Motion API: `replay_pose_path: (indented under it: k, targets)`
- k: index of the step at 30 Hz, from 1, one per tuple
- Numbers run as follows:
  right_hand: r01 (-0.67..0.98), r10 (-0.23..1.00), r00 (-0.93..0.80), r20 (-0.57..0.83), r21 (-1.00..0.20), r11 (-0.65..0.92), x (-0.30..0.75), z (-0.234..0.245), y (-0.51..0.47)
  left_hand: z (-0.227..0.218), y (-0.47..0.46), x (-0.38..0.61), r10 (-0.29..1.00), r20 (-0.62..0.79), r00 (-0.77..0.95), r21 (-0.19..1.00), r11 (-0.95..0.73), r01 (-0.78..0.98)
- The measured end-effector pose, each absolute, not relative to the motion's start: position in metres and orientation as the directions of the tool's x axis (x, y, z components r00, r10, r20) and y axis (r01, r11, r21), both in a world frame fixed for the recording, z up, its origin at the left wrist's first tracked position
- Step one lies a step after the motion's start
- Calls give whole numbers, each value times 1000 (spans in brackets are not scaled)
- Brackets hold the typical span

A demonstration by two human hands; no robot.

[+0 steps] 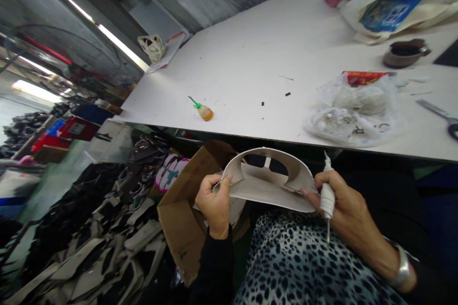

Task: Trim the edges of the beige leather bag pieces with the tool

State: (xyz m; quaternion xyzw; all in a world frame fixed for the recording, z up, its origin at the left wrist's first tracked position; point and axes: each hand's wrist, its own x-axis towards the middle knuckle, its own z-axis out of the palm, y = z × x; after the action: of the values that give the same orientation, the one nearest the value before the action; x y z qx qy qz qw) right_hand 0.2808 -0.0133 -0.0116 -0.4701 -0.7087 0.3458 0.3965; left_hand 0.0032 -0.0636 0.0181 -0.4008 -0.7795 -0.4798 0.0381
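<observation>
A beige, leather-like bag piece [265, 190] with a curved rim and a cut-out opening is held over my lap, bowed open. My left hand [216, 202] pinches its left corner between thumb and fingers. At the right corner, the fingertips of my right hand [347, 205] press on the edge. That same hand also grips a white-wrapped tool [327, 200], roughly upright, with a thin metal spike pointing down and a narrow tip at the top. The inner side of the bag piece faces me.
A cardboard box [182, 219] stands beside my left arm. Many beige and black pieces [118, 252] lie heaped at left. On the white table [243, 66] are a green-tipped bottle [205, 112], a plastic bag [352, 114], scissors [438, 112] and a brown cup-like holder [404, 53].
</observation>
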Motion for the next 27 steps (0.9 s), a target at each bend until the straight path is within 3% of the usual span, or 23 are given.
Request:
replay_pose_path:
  k: [27]
  targets:
    - [393, 956, -231, 179, -882, 260, 281, -20, -13, 20, -64, 9, 659, 360, -660, 734, 236, 636]
